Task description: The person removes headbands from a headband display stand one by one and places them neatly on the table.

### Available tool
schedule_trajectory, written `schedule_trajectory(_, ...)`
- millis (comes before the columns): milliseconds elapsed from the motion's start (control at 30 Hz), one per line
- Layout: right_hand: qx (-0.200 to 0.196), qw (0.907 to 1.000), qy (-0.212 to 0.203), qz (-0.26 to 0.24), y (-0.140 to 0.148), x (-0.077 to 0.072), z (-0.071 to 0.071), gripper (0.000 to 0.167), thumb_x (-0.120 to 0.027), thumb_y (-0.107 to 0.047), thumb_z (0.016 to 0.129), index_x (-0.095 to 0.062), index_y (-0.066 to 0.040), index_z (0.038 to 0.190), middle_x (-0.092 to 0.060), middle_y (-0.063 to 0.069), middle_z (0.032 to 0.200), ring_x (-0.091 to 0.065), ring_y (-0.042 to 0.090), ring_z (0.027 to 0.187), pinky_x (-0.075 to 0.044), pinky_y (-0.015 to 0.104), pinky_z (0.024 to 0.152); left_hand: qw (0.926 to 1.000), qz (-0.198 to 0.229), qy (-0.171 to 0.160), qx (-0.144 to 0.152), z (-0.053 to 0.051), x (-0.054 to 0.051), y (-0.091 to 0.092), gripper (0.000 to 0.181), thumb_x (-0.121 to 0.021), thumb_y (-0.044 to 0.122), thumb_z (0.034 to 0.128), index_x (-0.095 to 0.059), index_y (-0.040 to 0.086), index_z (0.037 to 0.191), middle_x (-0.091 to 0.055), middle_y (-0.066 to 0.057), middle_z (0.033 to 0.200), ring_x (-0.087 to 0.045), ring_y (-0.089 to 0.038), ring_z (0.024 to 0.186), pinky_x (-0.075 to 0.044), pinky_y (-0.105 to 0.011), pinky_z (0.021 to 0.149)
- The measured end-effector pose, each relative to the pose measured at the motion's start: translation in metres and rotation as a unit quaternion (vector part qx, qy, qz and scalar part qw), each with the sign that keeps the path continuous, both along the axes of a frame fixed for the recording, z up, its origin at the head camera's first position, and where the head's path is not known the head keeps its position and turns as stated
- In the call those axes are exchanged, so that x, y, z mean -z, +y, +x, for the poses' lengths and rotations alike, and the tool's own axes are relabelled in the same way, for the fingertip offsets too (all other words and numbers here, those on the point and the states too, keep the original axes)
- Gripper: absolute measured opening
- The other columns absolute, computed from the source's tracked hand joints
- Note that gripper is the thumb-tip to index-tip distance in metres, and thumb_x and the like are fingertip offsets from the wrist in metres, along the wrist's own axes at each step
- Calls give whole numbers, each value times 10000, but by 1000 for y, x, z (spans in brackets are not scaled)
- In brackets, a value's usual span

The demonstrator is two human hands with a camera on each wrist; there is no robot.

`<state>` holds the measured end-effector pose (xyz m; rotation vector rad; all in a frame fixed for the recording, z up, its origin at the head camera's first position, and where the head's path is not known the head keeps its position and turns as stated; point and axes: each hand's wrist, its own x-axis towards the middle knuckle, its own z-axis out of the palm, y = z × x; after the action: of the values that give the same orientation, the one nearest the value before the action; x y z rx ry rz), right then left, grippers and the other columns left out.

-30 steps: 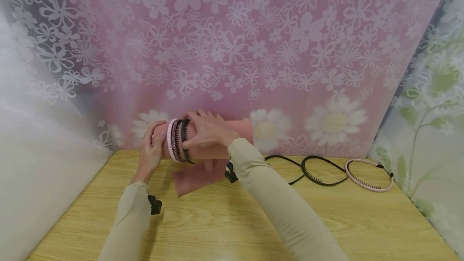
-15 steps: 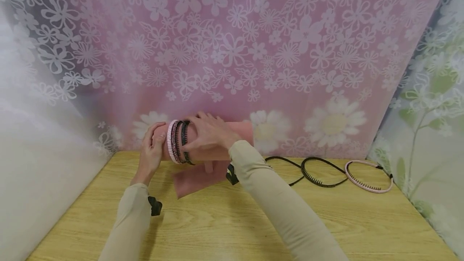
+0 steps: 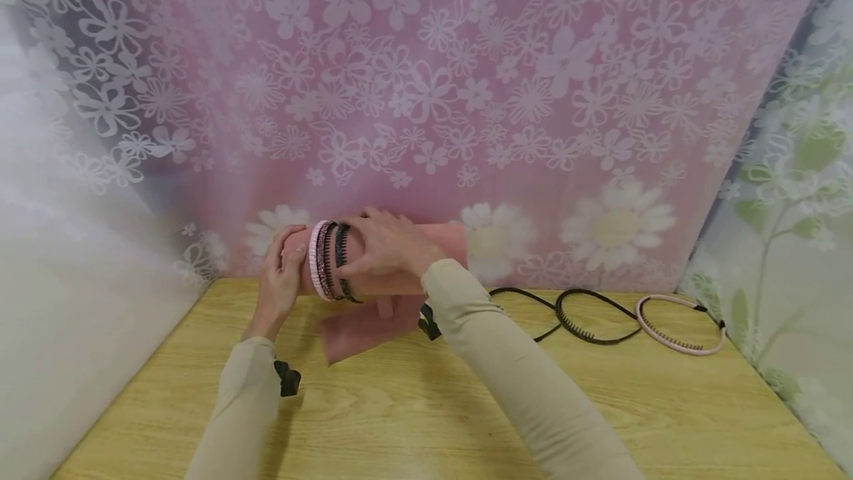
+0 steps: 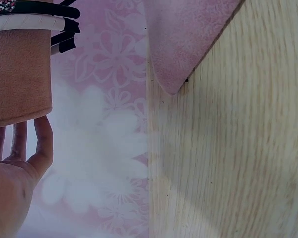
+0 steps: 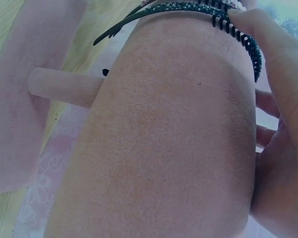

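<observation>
A pink fabric-covered roll (image 3: 443, 239) lies sideways on a stand with a flat pink base (image 3: 349, 333). Around its left part sit a pale pink headband (image 3: 314, 261), a glittery one beside it and a dark toothed headband (image 3: 341, 249). My left hand (image 3: 276, 284) grips the roll's left end, fingers behind it. My right hand (image 3: 389, 243) reaches over the roll, thumb against the dark headband; in the right wrist view the thumb touches this dark green glittery headband (image 5: 181, 7) near its teeth, and other fingers go behind the roll.
On the wooden table (image 3: 426, 421), to the right, lie a thin black headband (image 3: 516, 290), a black toothed headband (image 3: 596, 341) and a pale pink one (image 3: 673, 345). A pink flowered curtain (image 3: 426, 80) hangs close behind the roll.
The dark headband stands slightly straighter around the roll than a second ago, and my right hand has shifted a little. My left hand keeps its grip on the end.
</observation>
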<state>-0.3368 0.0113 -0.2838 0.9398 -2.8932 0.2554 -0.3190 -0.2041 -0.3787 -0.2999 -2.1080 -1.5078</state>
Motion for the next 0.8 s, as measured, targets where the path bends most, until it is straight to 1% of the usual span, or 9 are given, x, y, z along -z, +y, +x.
schedule_trajectory(67, -18, 10000, -9, -22, 1, -1, 0, 933, -715, -674, 819, -374, -272, 1589, -452, 49, 1521, -490, 266, 1372, -403, 553, 1140, 10000, 4, -36, 49, 8, -8, 4, 403, -475, 236, 1071, -533, 151, 1461, -509, -139, 1506, -521, -281, 1193, -392, -524, 1057)
schedule_trajectory(167, -65, 10000, -24, -44, 1, -1, 0, 932, -724, -657, 823, -376, -257, 1589, -456, 58, 1521, -487, 265, 1377, -401, 542, 1150, 10000, -47, -67, 27, 11, -11, 4, 403, -475, 239, 1072, -532, 156, 1462, -503, -139, 1513, -524, -280, 1201, -393, -523, 1062)
schedule_trajectory(433, -174, 9998, -39, 47, 6, -1, 3, 918, -720, -641, 839, -385, -225, 1584, -476, 80, 1509, -486, 271, 1372, -414, 509, 1145, 9999, -103, -122, 50, 13, -9, 4, 411, -473, 270, 1078, -522, 154, 1469, -500, -139, 1519, -529, -299, 1230, -383, -536, 1083)
schedule_trajectory(600, -148, 9999, -83, -2, 9, -2, 4, 911, -726, -635, 837, -390, -227, 1579, -472, 71, 1521, -483, 262, 1383, -410, 494, 1154, 9998, -140, -97, 51, 13, -8, 4, 416, -472, 283, 1078, -518, 157, 1472, -493, -145, 1522, -529, -333, 1248, -378, -554, 1084)
schedule_trajectory(800, -74, 9999, -84, -21, 12, -4, 5, 928, -722, -666, 823, -393, -233, 1575, -456, 56, 1549, -455, 261, 1420, -385, 490, 1176, 9999, -128, -82, 67, 11, -9, 3, 417, -473, 272, 1077, -519, 148, 1472, -490, -147, 1526, -523, -345, 1270, -372, -562, 1093)
